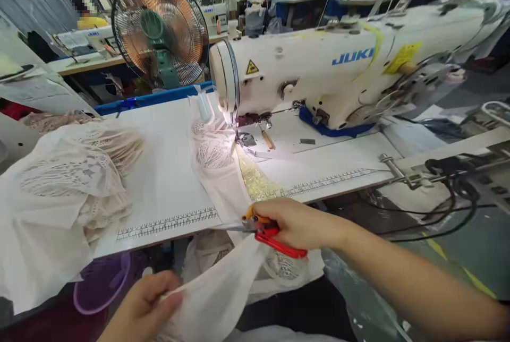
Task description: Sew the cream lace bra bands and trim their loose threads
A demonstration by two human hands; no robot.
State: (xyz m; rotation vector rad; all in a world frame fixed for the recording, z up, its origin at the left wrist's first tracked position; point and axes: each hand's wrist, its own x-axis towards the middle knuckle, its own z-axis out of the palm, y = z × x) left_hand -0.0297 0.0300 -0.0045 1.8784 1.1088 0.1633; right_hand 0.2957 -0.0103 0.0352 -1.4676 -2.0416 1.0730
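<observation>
My left hand (145,299) pinches the edge of a white fabric piece (219,289), which stretches up and right below the table edge. In my right hand (295,220) is a pair of red-handled scissors (279,244), its blades pointing left across the fabric near the table's front edge. A strip of white fabric with lace (217,159) runs from there up to the needle area of the white sewing machine (287,71). Yellowish netting (257,180) lies beside the strip. More fabric with lace (287,267) hangs over my lap.
On the left of the white table (163,167) a heap of white lace garments (71,182) spills over the edge. A purple basket (101,289) stands below. Behind the table is a fan (159,28). Several people work at the back.
</observation>
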